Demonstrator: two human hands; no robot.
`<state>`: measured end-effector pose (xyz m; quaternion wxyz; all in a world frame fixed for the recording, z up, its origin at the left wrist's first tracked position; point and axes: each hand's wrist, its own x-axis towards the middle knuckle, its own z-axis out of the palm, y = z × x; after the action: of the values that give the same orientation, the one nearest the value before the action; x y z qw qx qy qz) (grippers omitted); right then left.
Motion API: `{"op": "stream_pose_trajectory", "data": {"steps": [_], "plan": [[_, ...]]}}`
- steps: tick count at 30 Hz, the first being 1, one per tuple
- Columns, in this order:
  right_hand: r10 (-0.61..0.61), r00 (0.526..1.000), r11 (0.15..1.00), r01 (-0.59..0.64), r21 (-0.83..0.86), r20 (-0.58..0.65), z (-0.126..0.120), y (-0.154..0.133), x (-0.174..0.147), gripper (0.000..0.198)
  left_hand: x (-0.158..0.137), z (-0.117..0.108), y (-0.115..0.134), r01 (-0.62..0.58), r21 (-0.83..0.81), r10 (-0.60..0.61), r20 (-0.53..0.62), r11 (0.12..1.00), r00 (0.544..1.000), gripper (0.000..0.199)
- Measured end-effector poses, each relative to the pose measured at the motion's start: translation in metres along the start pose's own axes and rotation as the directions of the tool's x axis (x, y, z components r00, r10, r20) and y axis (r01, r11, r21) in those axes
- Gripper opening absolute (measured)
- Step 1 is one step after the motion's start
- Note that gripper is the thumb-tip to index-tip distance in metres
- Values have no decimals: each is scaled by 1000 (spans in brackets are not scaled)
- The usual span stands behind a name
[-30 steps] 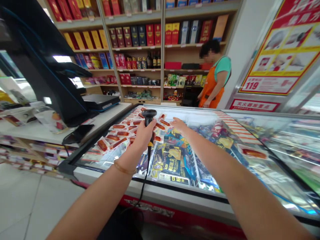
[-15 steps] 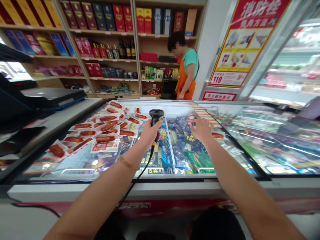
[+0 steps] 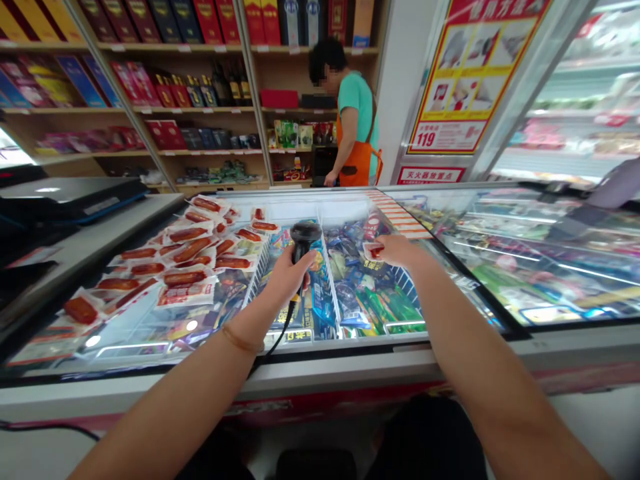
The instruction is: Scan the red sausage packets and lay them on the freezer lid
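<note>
My left hand [image 3: 287, 277] is wrapped round the handle of a black barcode scanner [image 3: 304, 233], whose cord runs down over the freezer's front edge. To the right, my right hand [image 3: 397, 250] pinches a small sealed pack of sausage [image 3: 374, 251]; only its left end shows past the fingers. It hangs above the glass over the bagged goods in the chest freezer. On the glass at the left lie several more vacuum-packed sausages [image 3: 187, 250], apart from both hands.
Under the glass, wire baskets hold blue and green bags [image 3: 385, 310]. A black scale-like device [image 3: 75, 193] stands on the left counter. Across the freezer a person in an orange apron [image 3: 357, 160] stands by shelves of boxes and bottles [image 3: 200, 113].
My right hand has closed on the sausage pack that lay at the right and brought it leftward. The view has shifted slightly; the person behind has turned. The scanner stays in my left hand.
</note>
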<state>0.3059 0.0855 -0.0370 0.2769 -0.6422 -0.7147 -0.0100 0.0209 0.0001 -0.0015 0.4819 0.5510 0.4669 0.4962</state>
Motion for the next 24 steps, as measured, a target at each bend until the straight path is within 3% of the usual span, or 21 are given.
{"op": "stream_pose_trajectory", "data": {"steps": [3,5,9,13,17,24], "plan": [[-2,982,985,34,-169,191,0,-23,-6,23,-4,1,0,0,27,-1,20,1000,1000,35],[47,976,977,0,-212,215,-4,-31,-7,27,-5,1,-1,-9,44,7,42,999,999,35],[144,984,983,-128,-134,110,-13,-31,-9,24,-6,0,-4,-38,66,32,83,997,996,34],[17,997,998,-13,59,-73,-16,-33,-8,26,-9,-2,-2,-97,31,93,117,995,989,33],[-25,960,974,86,209,-278,-19,-50,-9,37,-10,-5,-1,-149,-38,153,148,988,977,31],[-87,935,942,189,276,-344,-27,-70,-15,32,-9,-10,-2,-152,3,148,195,988,970,34]]}}
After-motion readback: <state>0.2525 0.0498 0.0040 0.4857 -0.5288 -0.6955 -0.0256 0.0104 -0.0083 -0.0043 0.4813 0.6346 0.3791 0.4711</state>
